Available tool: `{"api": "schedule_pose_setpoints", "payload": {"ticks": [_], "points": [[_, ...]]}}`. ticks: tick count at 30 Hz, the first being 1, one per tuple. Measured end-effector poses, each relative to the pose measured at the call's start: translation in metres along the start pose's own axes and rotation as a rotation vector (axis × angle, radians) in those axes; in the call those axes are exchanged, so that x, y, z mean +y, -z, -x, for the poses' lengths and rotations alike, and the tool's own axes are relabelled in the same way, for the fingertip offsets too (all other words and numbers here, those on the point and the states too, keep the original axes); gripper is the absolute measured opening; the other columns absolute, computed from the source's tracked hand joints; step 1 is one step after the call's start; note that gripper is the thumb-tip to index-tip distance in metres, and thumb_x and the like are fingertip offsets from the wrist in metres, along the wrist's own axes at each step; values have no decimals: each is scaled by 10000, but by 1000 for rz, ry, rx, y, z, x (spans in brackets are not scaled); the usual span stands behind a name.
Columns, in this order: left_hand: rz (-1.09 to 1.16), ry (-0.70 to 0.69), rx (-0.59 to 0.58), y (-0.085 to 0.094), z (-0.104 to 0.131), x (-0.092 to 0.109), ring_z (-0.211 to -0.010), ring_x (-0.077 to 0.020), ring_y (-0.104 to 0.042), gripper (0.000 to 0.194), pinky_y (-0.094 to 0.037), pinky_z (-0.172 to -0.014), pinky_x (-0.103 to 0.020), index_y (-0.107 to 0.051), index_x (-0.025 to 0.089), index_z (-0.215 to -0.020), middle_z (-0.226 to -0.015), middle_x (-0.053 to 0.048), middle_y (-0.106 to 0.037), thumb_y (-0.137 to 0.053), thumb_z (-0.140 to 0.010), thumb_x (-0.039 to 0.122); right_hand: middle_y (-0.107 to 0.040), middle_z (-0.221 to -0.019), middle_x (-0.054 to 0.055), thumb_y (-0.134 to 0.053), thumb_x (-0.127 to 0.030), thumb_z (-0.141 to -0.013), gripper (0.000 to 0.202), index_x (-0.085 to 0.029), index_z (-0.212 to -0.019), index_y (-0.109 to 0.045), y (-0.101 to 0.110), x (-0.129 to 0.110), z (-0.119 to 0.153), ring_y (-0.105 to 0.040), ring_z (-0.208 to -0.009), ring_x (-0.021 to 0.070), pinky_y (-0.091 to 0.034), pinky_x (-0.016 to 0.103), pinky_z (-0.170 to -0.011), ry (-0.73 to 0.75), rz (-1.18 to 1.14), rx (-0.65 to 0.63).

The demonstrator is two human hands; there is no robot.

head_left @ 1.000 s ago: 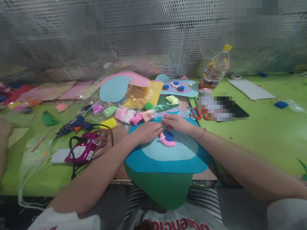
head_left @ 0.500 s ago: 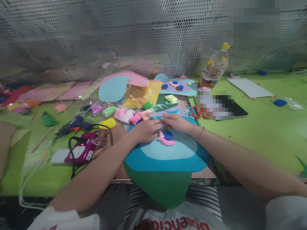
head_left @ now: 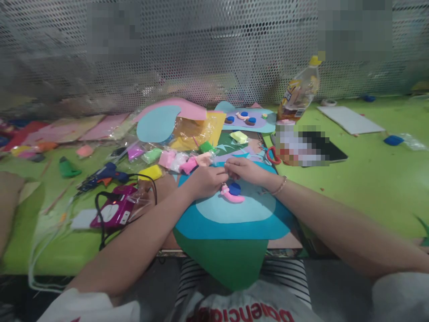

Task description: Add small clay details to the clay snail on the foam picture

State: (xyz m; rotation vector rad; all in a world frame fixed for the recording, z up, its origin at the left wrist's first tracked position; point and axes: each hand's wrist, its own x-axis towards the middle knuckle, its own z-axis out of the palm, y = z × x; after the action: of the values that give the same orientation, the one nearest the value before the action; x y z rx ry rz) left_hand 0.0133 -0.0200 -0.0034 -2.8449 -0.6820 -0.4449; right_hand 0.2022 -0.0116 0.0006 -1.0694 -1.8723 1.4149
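My left hand [head_left: 211,180] and my right hand [head_left: 245,171] meet with fingertips pinched together over the blue paper sheet [head_left: 231,231]. Whatever lies between the fingers is too small or hidden to make out. Just below them, a curved pink clay piece [head_left: 233,195] with a small pale-pink bit at its left end rests against a round dark-blue clay piece [head_left: 235,189]. Both lie on a light-blue paper shape [head_left: 241,213] layered on the blue sheet. A green paper piece [head_left: 228,261] sticks out under the sheet, past the table's front edge.
Left of my arm lie a blue glue gun [head_left: 103,176] and a magenta power strip [head_left: 115,208] with cables. Several bagged clay packs [head_left: 167,158] sit beyond. Red-handled scissors [head_left: 273,155], a tablet [head_left: 330,150] and a bottle [head_left: 300,91] stand right. Another person's arm [head_left: 10,201] is at far left.
Both hands stay nearly in place, fingertips still together. The clay pieces have not moved. The camera view shifts very slightly.
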Motion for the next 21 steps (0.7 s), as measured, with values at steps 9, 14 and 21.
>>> {"api": "schedule_pose_setpoints", "payload": {"ticks": [9,14,21], "points": [[-67,-33,21,0,-1,1,-700,-131,-575,166,-294,-510,-290,-592,178,-748,-768,-10,-611,-446,-802,117,-456,-596,-20,-387,-182,-947,294,-165,-666,-473,-1,-6,2,-442,-515,81,-386,191,-505,-11,11,-3],[-97,-46,20,0,-1,1,-672,-132,-564,164,-297,-502,-293,-596,179,-758,-759,-12,-599,-448,-814,136,-462,-608,-16,-397,-197,-941,284,-167,-669,-474,0,-6,2,-444,-526,83,-399,192,-516,-4,22,-7],[-133,-39,-16,1,-2,3,-655,-141,-556,187,-293,-506,-289,-599,178,-762,-724,-20,-587,-431,-837,146,-455,-601,-18,-398,-188,-930,276,-169,-665,-469,0,-8,3,-448,-533,87,-393,196,-519,-7,45,-6]]}}
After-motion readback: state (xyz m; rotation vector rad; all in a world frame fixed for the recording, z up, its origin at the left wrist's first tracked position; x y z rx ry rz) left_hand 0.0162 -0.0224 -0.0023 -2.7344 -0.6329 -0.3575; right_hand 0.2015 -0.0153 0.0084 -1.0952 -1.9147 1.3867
